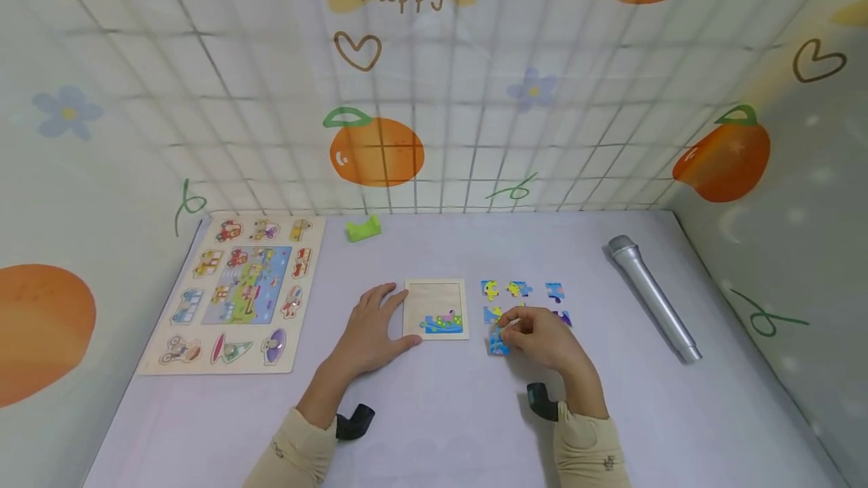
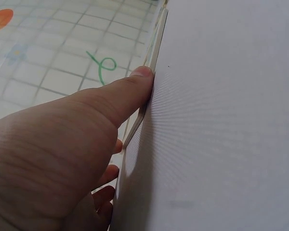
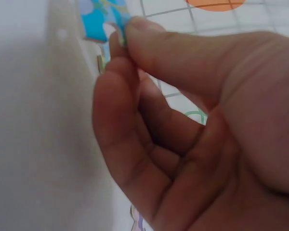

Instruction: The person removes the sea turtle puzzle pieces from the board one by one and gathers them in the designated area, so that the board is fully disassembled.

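In the head view my left hand (image 1: 371, 328) rests at the left side of a small square wooden puzzle tray (image 1: 434, 285), its fingers spread and the thumb at the lower left corner. A few joined puzzle pieces (image 1: 444, 322) fill the tray's lower right part. My right hand (image 1: 545, 337) is right of the tray. Between its thumb and fingers it pinches a blue puzzle piece (image 3: 94, 26), seen at the top of the right wrist view. Several loose puzzle pieces (image 1: 490, 290) lie in rows around the right fingertips; the hand hides some of them.
A large wooden picture board (image 1: 305, 300) with vehicle shapes lies at the left. Behind the tray sits a small green object (image 1: 364, 229). A silver toy microphone (image 1: 654, 300) lies at the right. Printed cloth over a wire grid walls the table's back.
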`<state>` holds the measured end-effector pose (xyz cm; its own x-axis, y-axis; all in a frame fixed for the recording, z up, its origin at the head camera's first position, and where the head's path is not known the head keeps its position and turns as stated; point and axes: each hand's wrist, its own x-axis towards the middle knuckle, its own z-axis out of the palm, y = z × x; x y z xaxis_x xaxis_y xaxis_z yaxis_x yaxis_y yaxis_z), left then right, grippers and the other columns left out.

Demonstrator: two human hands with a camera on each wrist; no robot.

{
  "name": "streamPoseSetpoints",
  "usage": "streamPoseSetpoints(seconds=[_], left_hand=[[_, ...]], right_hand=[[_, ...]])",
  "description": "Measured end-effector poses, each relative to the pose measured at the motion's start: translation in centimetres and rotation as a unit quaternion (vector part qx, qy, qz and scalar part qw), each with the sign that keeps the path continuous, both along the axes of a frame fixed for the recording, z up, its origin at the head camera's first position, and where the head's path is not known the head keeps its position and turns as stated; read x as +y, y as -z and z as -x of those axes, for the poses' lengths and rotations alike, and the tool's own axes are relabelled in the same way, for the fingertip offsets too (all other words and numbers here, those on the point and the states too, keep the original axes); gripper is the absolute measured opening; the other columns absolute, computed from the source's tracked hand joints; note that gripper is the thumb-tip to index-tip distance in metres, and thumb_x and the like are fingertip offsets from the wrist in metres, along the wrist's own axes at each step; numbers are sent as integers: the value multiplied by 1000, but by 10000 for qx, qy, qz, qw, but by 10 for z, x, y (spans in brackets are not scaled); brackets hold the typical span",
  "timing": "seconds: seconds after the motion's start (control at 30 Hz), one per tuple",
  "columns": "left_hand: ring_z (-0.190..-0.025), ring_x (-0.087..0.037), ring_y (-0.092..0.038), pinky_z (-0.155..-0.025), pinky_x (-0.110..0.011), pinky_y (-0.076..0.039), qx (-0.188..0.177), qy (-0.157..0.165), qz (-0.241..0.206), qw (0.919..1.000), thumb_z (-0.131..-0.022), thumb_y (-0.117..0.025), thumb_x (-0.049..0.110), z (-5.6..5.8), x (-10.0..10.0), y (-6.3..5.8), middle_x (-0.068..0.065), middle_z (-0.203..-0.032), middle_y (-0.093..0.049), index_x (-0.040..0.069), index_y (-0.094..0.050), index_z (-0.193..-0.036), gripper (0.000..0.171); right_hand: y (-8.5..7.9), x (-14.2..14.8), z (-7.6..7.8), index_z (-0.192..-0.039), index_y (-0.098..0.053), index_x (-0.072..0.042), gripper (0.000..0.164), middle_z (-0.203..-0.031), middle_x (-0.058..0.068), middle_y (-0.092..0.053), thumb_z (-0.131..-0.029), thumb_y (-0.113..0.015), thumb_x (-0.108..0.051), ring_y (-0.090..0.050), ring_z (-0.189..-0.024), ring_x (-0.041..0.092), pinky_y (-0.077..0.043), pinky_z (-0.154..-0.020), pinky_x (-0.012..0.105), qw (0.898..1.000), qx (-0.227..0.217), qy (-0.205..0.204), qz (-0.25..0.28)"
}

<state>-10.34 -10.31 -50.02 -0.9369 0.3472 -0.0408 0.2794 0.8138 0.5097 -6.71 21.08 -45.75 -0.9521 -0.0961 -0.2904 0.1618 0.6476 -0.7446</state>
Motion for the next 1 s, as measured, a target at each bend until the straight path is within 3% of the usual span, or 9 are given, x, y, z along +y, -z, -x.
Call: streamPoseSetpoints(seconds=[0.4, 0.73, 1.0], left_hand=[[-152, -35, -27, -120, -60, -30, -4, -2, 70, 10000, -84, -79, 52, 1, 0, 1, -12, -163, -33, 13, -44, -155, 88], [-152, -35, -26, -120, -60, -29, -9, -7, 39, 10000, -84, -79, 52, 0, 0, 0, -13, -163, -33, 13, -44, -155, 88], [-152, -34, -25, -121, -60, -28, -41, -32, 5, 10000, -85, -78, 51, 0, 1, 0, -12, -163, -32, 14, -43, -155, 87]], right_hand=[[3, -7, 0, -91, -72, -13, 4, -79, -1, -70, -90, -76, -11, -59, -70, 12, -48, -62, 26, 9996, -89, 215, -177], [1, -13, 0, -86, -71, -11, 9, -79, 1, -69, -86, -80, -11, -58, -72, 14, -45, -62, 27, 9972, -184, 520, -500], [3, -15, 2, -82, -71, -13, 12, -76, -1, -68, -83, -82, -12, -56, -72, 15, -43, -61, 28, 9964, 33, 561, -629]])
